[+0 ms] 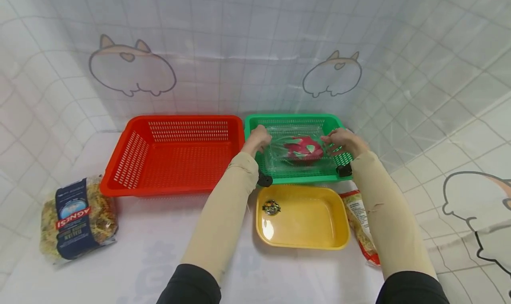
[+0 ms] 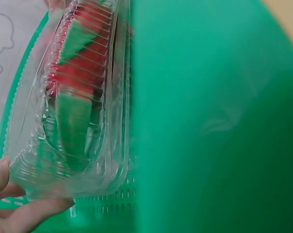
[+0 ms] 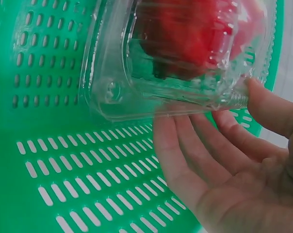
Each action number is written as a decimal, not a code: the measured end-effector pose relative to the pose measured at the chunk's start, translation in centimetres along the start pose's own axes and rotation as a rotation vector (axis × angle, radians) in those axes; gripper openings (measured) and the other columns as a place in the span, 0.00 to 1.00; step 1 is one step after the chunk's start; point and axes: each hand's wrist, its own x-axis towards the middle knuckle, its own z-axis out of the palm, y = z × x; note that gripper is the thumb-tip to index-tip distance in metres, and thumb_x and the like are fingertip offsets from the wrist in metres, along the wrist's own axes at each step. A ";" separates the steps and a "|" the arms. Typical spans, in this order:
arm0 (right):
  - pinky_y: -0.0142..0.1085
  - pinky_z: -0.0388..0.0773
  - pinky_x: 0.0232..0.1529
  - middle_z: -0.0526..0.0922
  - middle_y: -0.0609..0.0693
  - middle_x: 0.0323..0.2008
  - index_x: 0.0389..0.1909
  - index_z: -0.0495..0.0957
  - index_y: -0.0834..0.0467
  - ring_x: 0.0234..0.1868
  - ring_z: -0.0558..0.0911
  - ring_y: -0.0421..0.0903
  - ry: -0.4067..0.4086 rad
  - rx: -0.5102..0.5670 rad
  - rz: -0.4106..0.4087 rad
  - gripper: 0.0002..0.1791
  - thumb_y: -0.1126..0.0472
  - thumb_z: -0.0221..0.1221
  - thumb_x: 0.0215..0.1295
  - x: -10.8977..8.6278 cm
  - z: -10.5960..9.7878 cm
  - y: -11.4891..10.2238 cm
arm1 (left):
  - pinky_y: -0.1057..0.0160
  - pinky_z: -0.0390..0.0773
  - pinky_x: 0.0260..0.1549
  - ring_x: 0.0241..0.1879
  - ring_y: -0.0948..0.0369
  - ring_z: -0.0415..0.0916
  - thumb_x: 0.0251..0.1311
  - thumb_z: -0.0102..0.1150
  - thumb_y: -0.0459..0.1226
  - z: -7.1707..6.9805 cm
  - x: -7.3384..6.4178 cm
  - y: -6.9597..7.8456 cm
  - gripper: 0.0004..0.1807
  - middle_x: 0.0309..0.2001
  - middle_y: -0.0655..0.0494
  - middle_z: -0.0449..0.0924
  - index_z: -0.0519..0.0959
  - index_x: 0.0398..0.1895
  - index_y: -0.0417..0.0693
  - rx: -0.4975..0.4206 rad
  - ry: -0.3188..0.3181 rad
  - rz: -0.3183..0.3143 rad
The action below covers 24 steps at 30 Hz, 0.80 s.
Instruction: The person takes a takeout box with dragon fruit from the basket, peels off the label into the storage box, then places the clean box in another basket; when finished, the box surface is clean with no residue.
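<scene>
A clear plastic clamshell box [image 1: 275, 162] lies within the green basket [image 1: 295, 179]. Through its lid shows a red dragon fruit [image 1: 305, 148] with green scales. My left hand [image 1: 258, 140] grips the box's left end; in the left wrist view its thumb and fingers [image 2: 35, 213] are at the box's end. At the other end, my right hand [image 1: 344, 142] holds the box between the thumb and the fingers [image 3: 168, 141], which reach under its edge. The green basket wall hides much of the left wrist view.
A red basket [image 1: 179, 162] stands left of the green one. In front sits a yellow tray [image 1: 307, 246] with a round sticker. A pasta bag [image 1: 76, 219] lies far left, another food packet [image 1: 361, 219] beside the right forearm. A patterned sheet [image 1: 239, 51] hangs behind.
</scene>
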 end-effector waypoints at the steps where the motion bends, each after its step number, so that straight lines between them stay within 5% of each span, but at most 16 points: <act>1: 0.52 0.75 0.61 0.63 0.69 0.69 0.73 0.57 0.70 0.67 0.69 0.66 0.001 -0.005 0.000 0.32 0.52 0.45 0.80 0.0 0.0 -0.1 | 0.58 0.79 0.37 0.22 0.57 0.64 0.77 0.41 0.35 0.0 0.0 -0.1 0.33 0.76 0.43 0.53 0.43 0.79 0.40 -0.009 0.004 -0.001; 6: 0.53 0.74 0.61 0.62 0.70 0.69 0.73 0.55 0.71 0.66 0.70 0.66 -0.008 -0.029 -0.020 0.33 0.52 0.45 0.80 -0.2 0.1 -0.2 | 0.55 0.72 0.35 0.16 0.59 0.53 0.78 0.39 0.36 0.0 -0.6 -0.4 0.29 0.67 0.43 0.62 0.50 0.77 0.40 -0.036 0.009 0.010; 13: 0.55 0.72 0.63 0.54 0.72 0.73 0.75 0.47 0.73 0.68 0.67 0.68 -0.028 -0.058 -0.087 0.37 0.51 0.45 0.80 -1.5 -0.4 0.0 | 0.52 0.76 0.54 0.31 0.53 0.73 0.80 0.36 0.46 -0.4 -2.0 -0.4 0.28 0.41 0.46 0.68 0.58 0.73 0.37 0.104 -0.041 0.083; 17: 0.56 0.71 0.64 0.56 0.72 0.72 0.75 0.49 0.73 0.68 0.66 0.69 -0.024 -0.062 -0.123 0.35 0.52 0.44 0.80 -2.1 -0.3 0.1 | 0.51 0.72 0.60 0.45 0.55 0.71 0.79 0.37 0.48 -0.9 -2.8 -0.5 0.33 0.61 0.42 0.69 0.53 0.76 0.37 0.145 -0.042 0.123; 19: 0.57 0.70 0.64 0.58 0.73 0.71 0.74 0.50 0.73 0.68 0.66 0.70 -0.019 -0.069 -0.139 0.34 0.53 0.44 0.80 -2.3 -0.4 0.1 | 0.51 0.69 0.64 0.60 0.53 0.69 0.78 0.38 0.49 -1.1 -3.2 -0.7 0.34 0.73 0.43 0.59 0.51 0.78 0.39 0.146 -0.035 0.156; 21: 0.57 0.69 0.64 0.57 0.73 0.71 0.74 0.50 0.74 0.68 0.65 0.70 -0.013 -0.087 -0.155 0.34 0.53 0.44 0.80 -2.6 -0.4 0.1 | 0.50 0.66 0.67 0.72 0.51 0.60 0.78 0.40 0.49 -1.3 -3.7 -0.9 0.34 0.78 0.46 0.52 0.51 0.79 0.41 0.130 -0.025 0.193; 24: 0.57 0.70 0.64 0.57 0.73 0.71 0.74 0.51 0.73 0.67 0.67 0.69 0.027 -0.156 -0.167 0.35 0.52 0.45 0.80 -3.2 -0.4 0.1 | 0.48 0.66 0.67 0.73 0.49 0.58 0.77 0.42 0.50 -1.5 -4.5 -1.2 0.34 0.77 0.47 0.55 0.54 0.78 0.45 0.083 -0.024 0.244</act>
